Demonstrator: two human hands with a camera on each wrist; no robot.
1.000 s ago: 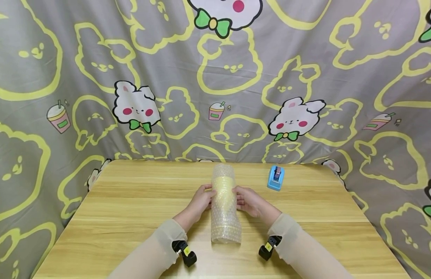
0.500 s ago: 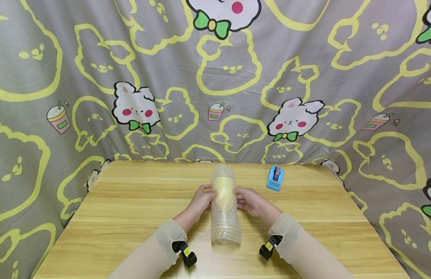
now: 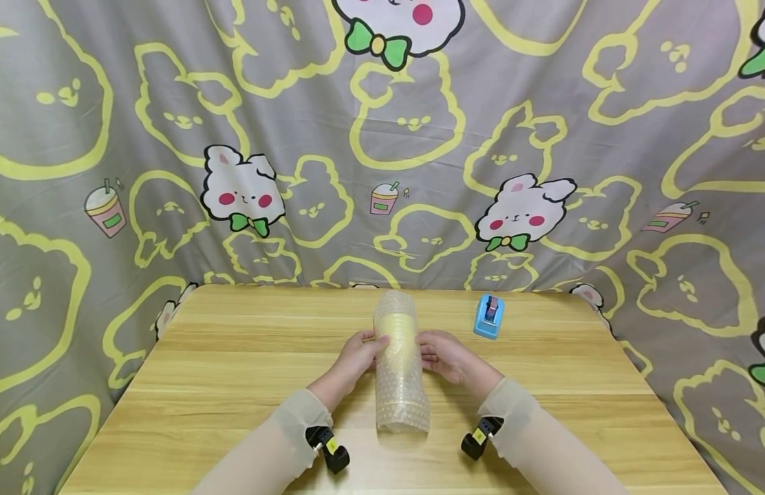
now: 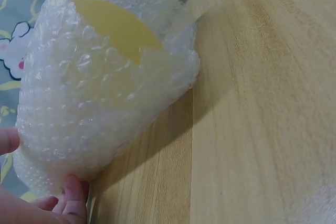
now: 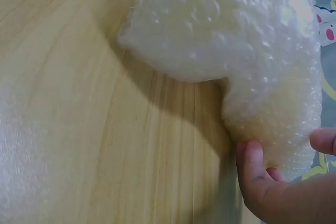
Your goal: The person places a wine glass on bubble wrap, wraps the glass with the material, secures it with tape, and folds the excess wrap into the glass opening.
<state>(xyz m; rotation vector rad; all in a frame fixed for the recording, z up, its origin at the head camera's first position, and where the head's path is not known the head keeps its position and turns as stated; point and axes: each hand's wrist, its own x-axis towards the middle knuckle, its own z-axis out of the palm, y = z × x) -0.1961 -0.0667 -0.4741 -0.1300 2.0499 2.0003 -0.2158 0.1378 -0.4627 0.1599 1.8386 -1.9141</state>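
Note:
A roll of clear bubble wrap (image 3: 402,402) lies lengthwise on the table, pointing away from me, with something yellow showing through its far half. My left hand (image 3: 356,359) grips it from the left, thumb on top and fingers low at its side. From the right, my right hand (image 3: 447,356) holds it in the same way. In the left wrist view a smooth yellow curved surface (image 4: 118,27) shows at the wrap's near end. The right wrist view has the wrap's loose end (image 5: 173,51) sticking out beside the roll, with my fingers (image 5: 254,163) against its lower side.
A blue tape dispenser (image 3: 490,317) stands at the back right of the wooden table (image 3: 234,385). Behind the table and at both sides hangs a grey curtain (image 3: 333,124) with cartoon rabbits. Each wrist wears a black camera (image 3: 328,450).
My left thumb has slid slightly right, further onto the top of the wrap. The roll has shifted only slightly, and the right hand stays at its side.

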